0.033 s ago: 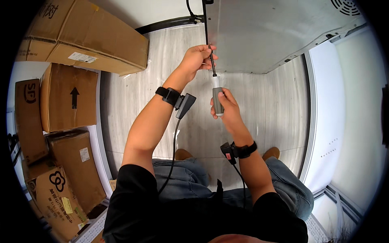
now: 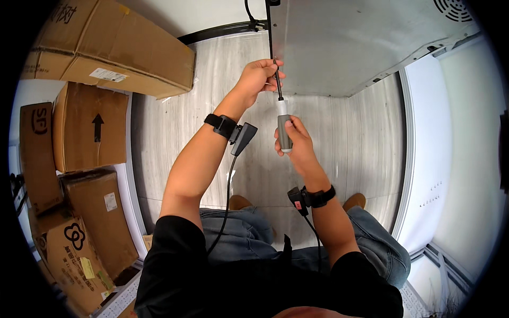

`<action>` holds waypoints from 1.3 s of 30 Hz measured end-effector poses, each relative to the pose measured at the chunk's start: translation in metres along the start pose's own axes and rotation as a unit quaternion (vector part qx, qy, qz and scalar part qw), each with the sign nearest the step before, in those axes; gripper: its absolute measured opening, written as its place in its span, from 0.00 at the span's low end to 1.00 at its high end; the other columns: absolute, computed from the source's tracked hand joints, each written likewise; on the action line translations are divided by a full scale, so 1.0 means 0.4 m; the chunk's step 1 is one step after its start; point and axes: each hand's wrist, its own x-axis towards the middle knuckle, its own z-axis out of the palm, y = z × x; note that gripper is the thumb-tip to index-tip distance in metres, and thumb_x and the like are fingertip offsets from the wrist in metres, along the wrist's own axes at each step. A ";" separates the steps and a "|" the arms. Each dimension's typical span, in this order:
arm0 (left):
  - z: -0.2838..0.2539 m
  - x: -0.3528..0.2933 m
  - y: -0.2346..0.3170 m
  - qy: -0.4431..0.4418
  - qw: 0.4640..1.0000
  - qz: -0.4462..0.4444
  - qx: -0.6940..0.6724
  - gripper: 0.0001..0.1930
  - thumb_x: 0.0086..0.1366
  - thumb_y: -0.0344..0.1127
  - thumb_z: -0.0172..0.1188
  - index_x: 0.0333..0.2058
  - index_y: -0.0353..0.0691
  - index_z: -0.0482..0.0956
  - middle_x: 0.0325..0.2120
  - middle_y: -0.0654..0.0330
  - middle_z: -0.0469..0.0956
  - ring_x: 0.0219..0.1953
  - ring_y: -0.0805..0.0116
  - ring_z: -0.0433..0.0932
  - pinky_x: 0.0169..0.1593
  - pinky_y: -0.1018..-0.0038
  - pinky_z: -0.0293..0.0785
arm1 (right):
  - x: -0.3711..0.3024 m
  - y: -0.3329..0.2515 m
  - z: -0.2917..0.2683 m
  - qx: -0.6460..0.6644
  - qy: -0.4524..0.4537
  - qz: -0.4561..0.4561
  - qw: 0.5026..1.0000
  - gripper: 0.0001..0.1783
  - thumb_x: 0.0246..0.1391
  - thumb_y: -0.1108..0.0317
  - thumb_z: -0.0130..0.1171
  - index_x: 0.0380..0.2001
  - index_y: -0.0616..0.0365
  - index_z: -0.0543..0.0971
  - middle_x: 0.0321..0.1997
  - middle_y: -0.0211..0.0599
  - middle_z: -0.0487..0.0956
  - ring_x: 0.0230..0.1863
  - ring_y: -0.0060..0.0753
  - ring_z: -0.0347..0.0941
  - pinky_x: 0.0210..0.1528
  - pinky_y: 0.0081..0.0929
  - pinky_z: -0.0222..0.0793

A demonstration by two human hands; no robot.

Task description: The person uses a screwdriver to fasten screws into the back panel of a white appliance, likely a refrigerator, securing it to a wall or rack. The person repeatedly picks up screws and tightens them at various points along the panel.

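My right hand (image 2: 295, 139) is closed around the grey handle of a screwdriver (image 2: 284, 127), its thumb lying along the side. The long dark shaft runs away from me toward the near left corner of a large grey metal cabinet (image 2: 328, 53). At the front of that shaft my left hand (image 2: 261, 77) has its thumb and index finger pinched together, with the other fingers curled loosely beneath. The screwdriver's tip is hidden by these fingers at the cabinet's edge, so I cannot see what it meets.
Stacked cardboard boxes (image 2: 95, 127) line the left side, and a long carton (image 2: 138, 47) lies at the far left. A black cable (image 2: 251, 16) hangs beside the cabinet. White panels (image 2: 429, 148) stand on the right. Cabled devices are strapped to both my wrists.
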 end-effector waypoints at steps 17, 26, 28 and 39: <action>0.018 0.001 -0.006 0.017 1.000 0.015 0.000 0.11 0.69 0.36 0.47 0.44 0.42 0.75 0.30 0.65 0.79 0.28 0.78 0.75 0.34 0.80 0.69 | 0.003 0.020 -0.003 0.086 -0.044 -0.007 0.995 0.16 0.66 0.58 0.40 0.49 0.56 0.65 0.29 0.35 0.73 0.22 0.26 0.69 0.22 0.25 0.62; 0.029 -0.001 -0.006 0.021 1.000 0.015 0.009 0.11 0.69 0.36 0.47 0.44 0.42 0.75 0.29 0.65 0.79 0.27 0.78 0.74 0.34 0.80 0.69 | 0.002 0.013 -0.022 0.140 -0.083 0.022 0.986 0.17 0.65 0.56 0.40 0.49 0.56 0.65 0.30 0.35 0.73 0.23 0.28 0.69 0.23 0.25 0.62; 0.026 0.007 -0.008 0.019 1.000 0.017 0.007 0.11 0.69 0.36 0.46 0.44 0.42 0.75 0.29 0.66 0.79 0.27 0.78 0.74 0.34 0.80 0.69 | 0.002 0.008 -0.020 0.151 -0.090 0.027 0.984 0.16 0.65 0.56 0.41 0.48 0.55 0.64 0.28 0.35 0.73 0.21 0.27 0.69 0.22 0.26 0.61; 0.050 0.023 -0.020 0.053 0.998 0.009 0.019 0.10 0.68 0.35 0.46 0.41 0.38 0.75 0.30 0.61 0.80 0.23 0.76 0.74 0.30 0.79 0.72 | 0.008 0.024 -0.016 0.120 -0.011 0.028 0.992 0.15 0.62 0.57 0.52 0.45 0.54 0.66 0.31 0.31 0.71 0.26 0.25 0.69 0.26 0.27 0.67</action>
